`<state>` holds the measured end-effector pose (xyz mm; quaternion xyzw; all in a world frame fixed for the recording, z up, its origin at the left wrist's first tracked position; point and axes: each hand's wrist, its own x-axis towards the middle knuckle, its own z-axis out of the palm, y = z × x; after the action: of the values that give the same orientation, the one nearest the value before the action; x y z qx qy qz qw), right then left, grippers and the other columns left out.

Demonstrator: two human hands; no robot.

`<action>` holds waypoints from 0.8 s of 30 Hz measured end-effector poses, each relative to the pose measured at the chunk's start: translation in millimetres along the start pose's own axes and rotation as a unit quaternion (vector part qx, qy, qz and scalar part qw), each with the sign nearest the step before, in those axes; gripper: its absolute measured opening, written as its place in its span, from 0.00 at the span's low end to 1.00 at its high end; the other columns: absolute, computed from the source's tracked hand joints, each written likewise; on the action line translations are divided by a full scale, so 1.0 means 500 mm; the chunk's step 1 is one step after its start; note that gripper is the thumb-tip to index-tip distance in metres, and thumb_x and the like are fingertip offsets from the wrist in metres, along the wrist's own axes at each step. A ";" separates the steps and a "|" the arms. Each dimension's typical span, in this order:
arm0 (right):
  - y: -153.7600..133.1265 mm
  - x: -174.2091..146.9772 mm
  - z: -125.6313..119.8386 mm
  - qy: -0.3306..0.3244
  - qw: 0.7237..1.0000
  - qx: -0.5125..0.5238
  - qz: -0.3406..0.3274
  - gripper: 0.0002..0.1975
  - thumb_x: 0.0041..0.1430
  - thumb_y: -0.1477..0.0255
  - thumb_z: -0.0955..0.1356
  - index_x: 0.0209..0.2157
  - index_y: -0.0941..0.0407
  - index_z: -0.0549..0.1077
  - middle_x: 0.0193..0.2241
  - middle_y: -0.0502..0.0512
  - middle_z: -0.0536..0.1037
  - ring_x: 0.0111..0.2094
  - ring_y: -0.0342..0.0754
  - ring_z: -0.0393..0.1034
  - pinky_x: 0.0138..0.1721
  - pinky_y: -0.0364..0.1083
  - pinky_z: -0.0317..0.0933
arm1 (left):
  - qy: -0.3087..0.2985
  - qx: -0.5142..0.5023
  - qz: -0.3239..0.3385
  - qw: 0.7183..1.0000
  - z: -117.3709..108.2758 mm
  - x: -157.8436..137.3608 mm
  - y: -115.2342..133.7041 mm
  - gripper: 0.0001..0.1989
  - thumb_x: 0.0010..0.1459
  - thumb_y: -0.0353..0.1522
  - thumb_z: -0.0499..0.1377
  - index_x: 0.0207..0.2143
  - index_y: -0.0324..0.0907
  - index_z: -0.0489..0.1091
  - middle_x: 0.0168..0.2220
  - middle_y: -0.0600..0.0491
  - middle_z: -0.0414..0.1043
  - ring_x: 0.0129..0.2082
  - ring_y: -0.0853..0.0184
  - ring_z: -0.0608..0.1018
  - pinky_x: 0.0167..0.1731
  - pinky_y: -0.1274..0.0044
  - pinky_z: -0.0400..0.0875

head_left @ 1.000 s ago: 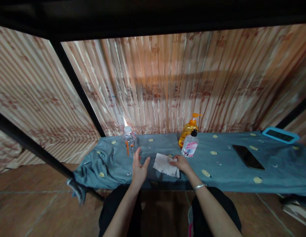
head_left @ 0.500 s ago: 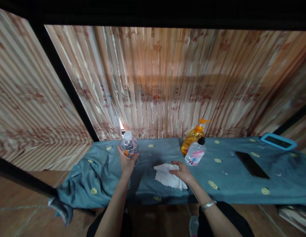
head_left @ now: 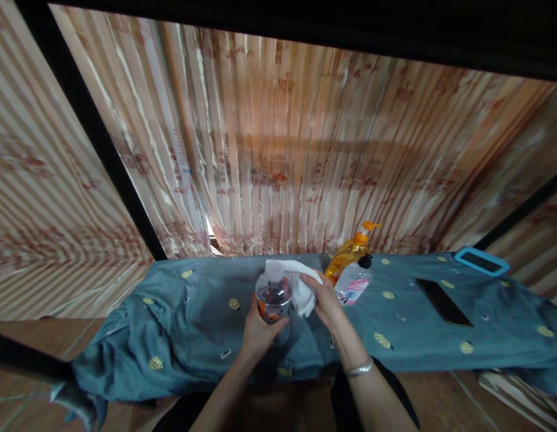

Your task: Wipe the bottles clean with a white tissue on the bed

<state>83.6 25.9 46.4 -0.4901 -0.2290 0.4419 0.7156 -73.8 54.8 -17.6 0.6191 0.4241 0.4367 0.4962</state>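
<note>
A clear plastic bottle (head_left: 273,294) with a white cap and an orange-marked label is upright in my left hand (head_left: 259,329), whose fingers wrap round its side. My right hand (head_left: 325,300) pinches a white cloth (head_left: 303,294), which hangs beside the bottle and reaches behind its cap. Whether the cloth presses on the bottle I cannot tell. Just right of my right hand stands a clear bottle with a black top and pink label (head_left: 355,283). Partly behind that is a yellow pump bottle (head_left: 348,255) with an orange pump.
A teal patterned sheet (head_left: 206,300) covers the narrow bed. On its right lie a dark phone (head_left: 443,302) and a blue-framed object (head_left: 481,261). Black frame bars (head_left: 102,144) stand at left and overhead. A striped curtain (head_left: 278,120) hangs behind.
My left hand has brought the bottle rightward and nearer to me. My right hand has raised the white cloth off the sheet to the bottle. The view has shifted slightly.
</note>
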 end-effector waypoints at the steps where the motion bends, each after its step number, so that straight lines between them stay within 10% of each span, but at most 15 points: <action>1: -0.009 -0.011 0.011 -0.009 1.000 0.002 -0.006 0.18 0.33 0.64 0.78 0.28 0.55 0.74 0.21 0.44 0.75 0.21 0.41 0.66 0.25 0.41 0.58 | -0.009 0.003 0.000 1.000 0.004 -0.004 0.002 0.31 0.38 0.29 0.69 0.46 0.41 0.63 0.40 0.51 0.76 0.40 0.60 0.78 0.44 0.69 0.72; 9: -0.019 -0.084 0.040 -0.188 0.961 -0.123 -0.164 0.12 0.62 0.61 0.64 0.37 0.52 0.74 0.52 0.51 0.72 0.54 0.48 0.64 0.53 0.44 0.55 | -0.003 -0.013 0.017 1.000 0.000 0.006 0.015 0.34 0.39 0.30 0.68 0.49 0.41 0.59 0.42 0.50 0.74 0.40 0.61 0.78 0.44 0.69 0.73; 19: -0.026 -0.069 0.064 -0.150 0.897 -0.357 -0.216 0.22 0.55 0.61 0.69 0.50 0.54 0.68 0.41 0.52 0.76 0.41 0.50 0.68 0.44 0.46 0.60 | -0.018 -0.024 0.024 0.999 0.017 -0.016 0.026 0.37 0.38 0.29 0.67 0.52 0.40 0.59 0.42 0.49 0.74 0.40 0.60 0.78 0.42 0.68 0.74; 24: -0.024 -0.041 0.063 -0.170 0.928 -0.294 -0.156 0.18 0.51 0.60 0.71 0.43 0.54 0.73 0.33 0.49 0.77 0.33 0.47 0.67 0.33 0.43 0.61 | -0.058 -0.035 -0.007 0.998 0.020 -0.018 0.020 0.36 0.38 0.29 0.67 0.52 0.41 0.58 0.41 0.50 0.75 0.39 0.61 0.78 0.42 0.69 0.74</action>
<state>54.2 22.4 72.2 -0.5544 -0.5402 0.3143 0.5496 -65.5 42.2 -10.0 0.6225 0.3835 0.4109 0.5446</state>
